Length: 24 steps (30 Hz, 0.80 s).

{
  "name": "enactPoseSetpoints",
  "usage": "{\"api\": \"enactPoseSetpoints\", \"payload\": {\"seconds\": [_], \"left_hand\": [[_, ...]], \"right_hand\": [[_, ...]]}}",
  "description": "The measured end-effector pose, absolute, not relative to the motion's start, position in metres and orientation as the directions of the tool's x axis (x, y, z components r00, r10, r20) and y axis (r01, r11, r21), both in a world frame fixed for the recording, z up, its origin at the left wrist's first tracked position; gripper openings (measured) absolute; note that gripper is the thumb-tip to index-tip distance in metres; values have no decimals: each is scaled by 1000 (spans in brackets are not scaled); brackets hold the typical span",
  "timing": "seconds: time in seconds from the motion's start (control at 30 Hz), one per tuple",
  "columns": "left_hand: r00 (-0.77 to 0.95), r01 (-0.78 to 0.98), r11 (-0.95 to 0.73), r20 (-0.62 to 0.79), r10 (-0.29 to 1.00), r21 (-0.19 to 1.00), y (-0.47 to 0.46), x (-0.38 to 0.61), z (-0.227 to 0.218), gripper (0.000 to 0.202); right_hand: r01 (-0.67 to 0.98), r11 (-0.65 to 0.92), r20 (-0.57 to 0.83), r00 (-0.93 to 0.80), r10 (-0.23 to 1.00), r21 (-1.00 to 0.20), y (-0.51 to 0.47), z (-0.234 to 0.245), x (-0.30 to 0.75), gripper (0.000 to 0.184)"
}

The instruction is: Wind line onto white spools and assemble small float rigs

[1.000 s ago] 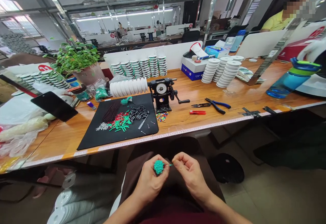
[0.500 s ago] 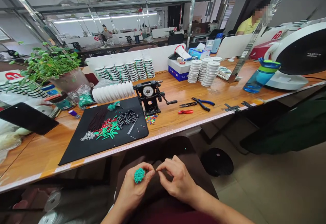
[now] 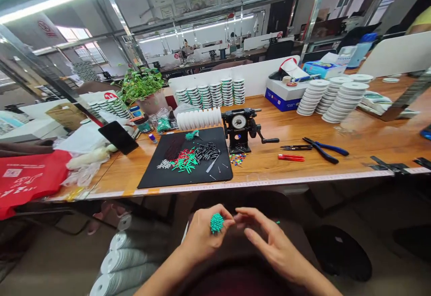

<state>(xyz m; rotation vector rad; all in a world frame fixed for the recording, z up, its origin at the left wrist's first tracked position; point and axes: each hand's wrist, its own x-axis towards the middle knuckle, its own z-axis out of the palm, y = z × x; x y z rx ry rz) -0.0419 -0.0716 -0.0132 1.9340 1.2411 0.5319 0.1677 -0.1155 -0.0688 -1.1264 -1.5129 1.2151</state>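
- Nearest, over the person's dark lap, the left hand [image 3: 202, 235] is curled closed around a small, knobbly teal-green beaded ball [image 3: 217, 223], which sits on top of the fingers.
- The right hand [image 3: 274, 244] is partly open beside it, with its fingers loosely curved and spread. Its fingertips [image 3: 239, 217] reach just beside the left hand, and it holds nothing that can be made out.
- Down on the floor to the left, a row of flat white plastic spools [image 3: 126, 260] lies on its side. To the right sits a round black cushion-like object [image 3: 338, 252].
- Along the front of the wooden counter [image 3: 262, 170] runs a yellow measuring tape [image 3: 256, 184].
- On the counter, a black rectangular mat [image 3: 215, 172] holds a dark bundle of strands [image 3: 174, 149], green and red tubes [image 3: 185, 162], black tubes [image 3: 207, 151], and silvery bits [image 3: 164, 164].
- Behind the mat stands a black hand-crank winding counter with a round dial [image 3: 239, 128], beside a long roll of white spools [image 3: 198, 119].
- To its right lie blue-handled pliers [image 3: 325, 149] and a red marker-like tool [image 3: 291, 157].
- Farther back are stacks of white spools [image 3: 210, 92], a leafy green potted plant [image 3: 141, 85], and more workbenches.
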Motion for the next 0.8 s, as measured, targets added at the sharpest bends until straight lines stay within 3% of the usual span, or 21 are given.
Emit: {"api": "enactPoseSetpoints", "payload": {"seconds": [0.07, 0.2, 0.3, 0.4, 0.43, 0.5, 0.67, 0.8], "left_hand": [[453, 588, -255, -51, 890, 768, -73, -37, -12, 21], [522, 552, -221, -126, 844, 804, -66, -44, -6, 16], [402, 560, -203, -50, 914, 803, -44, -63, 2, 14], [75, 819, -130, 120, 990, 559, -12, -89, 11, 20], [-3, 896, -56, 131, 991, 440, -2, -96, 13, 20], [-98, 947, 52, 132, 986, 318, 14, -106, 13, 22], [-193, 961, 175, 66, 979, 212, 30, -103, 7, 26], [-196, 964, 194, -7, 981, 185, 33, -99, 7, 21]], "right_hand": [[60, 52, 38, -222, 974, -997, -118, -66, 149, 33], [111, -11, -21, -92, 996, -994, -117, -81, 148, 38], [128, -6, 7, 101, 995, -992, -117, -92, 160, 39], [171, -10, 28, 221, 975, -985, -116, -94, 167, 39], [178, -7, 31, 211, 977, -984, -116, -93, 167, 39], [164, 3, 28, 153, 988, -986, -115, -92, 163, 40], [97, -88, -82, 63, 995, -991, -119, -100, 150, 41], [139, -114, -106, 61, 992, -984, -123, -107, 149, 42]]}}
